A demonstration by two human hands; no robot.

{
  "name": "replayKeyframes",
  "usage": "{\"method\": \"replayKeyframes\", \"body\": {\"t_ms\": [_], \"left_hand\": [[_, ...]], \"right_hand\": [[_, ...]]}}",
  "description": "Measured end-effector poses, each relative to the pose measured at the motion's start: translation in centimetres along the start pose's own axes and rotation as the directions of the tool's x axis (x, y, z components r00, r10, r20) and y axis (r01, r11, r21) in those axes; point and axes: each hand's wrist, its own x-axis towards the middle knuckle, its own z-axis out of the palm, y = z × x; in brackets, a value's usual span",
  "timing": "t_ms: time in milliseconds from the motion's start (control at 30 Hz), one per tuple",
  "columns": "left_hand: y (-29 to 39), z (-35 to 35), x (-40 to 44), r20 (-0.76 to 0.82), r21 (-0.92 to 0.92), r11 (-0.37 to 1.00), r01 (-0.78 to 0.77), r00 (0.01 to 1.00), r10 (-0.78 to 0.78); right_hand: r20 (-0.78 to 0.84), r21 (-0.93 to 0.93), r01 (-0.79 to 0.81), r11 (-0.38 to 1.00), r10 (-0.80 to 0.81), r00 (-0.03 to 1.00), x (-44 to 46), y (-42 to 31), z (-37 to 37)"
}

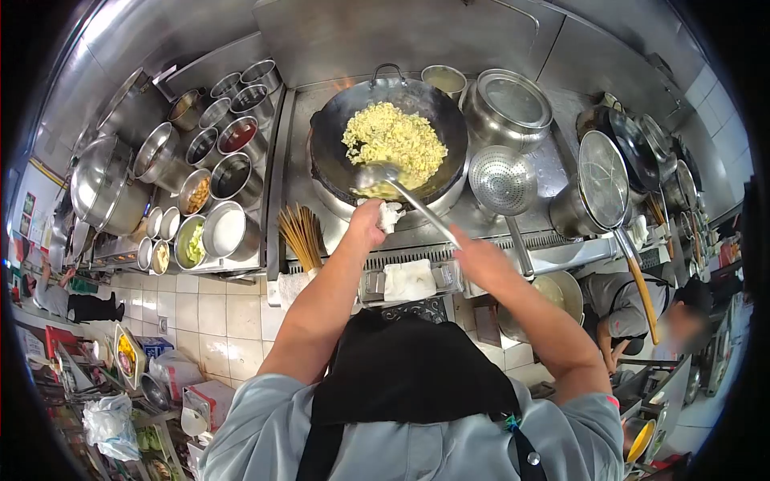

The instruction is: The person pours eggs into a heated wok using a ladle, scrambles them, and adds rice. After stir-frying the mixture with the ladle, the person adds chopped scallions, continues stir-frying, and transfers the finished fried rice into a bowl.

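A large dark wok [333,132] sits on the stove in front of me. Yellow, crumbly food that looks like egg fried rice [393,140] is heaped in it. At the wok's near rim, my left hand [370,221] is closed on a folded white cloth [390,216]; whatever lies under the cloth is hidden. My right hand [483,261] grips the long handle of a metal ladle [417,204]. The ladle's bowl rests inside the wok, at the near left edge of the food.
A perforated skimmer [503,178] and a lidded pot [513,100] are right of the wok. Metal seasoning containers [233,228] crowd the left counter. A bamboo brush [301,236] stands at the stove's front. A mesh strainer [603,180] lies further right, near another person [630,301].
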Motion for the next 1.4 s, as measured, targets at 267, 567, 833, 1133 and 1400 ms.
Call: {"method": "replayKeyframes", "body": {"t_ms": [267,567,833,1133,1400], "left_hand": [[-1.4,3.5,-14.8,0.009,-0.103,0.995,0.018,1.000,-0.017],[-7.9,-1.7,-17.2,-0.055,-0.089,0.987,-0.132,0.990,0.127],[-3.4,-2.3,-4.6,0.020,-0.005,0.991,-0.132,0.991,0.132],[-3.1,-0.9,-8.1,0.013,-0.088,0.977,-0.195,0.980,0.197],[-5.0,-4.7,-9.3,-0.010,0.406,0.726,-0.555,0.792,0.610]], "right_hand": [[0.311,0.504,-0.139,0.853,-0.029,0.950,-11.7,2.1,-8.5],[-0.316,0.246,0.282,0.927,-0.199,0.928,-2.3,3.8,-1.7],[0.120,0.625,0.000,0.781,-0.096,0.988,-1.2,3.6,-3.7],[0.008,0.961,-0.010,0.276,0.007,1.000,-2.4,2.8,-1.5],[0.218,0.976,-0.215,-0.040,0.113,0.969,-8.6,1.7,-3.9]]}}
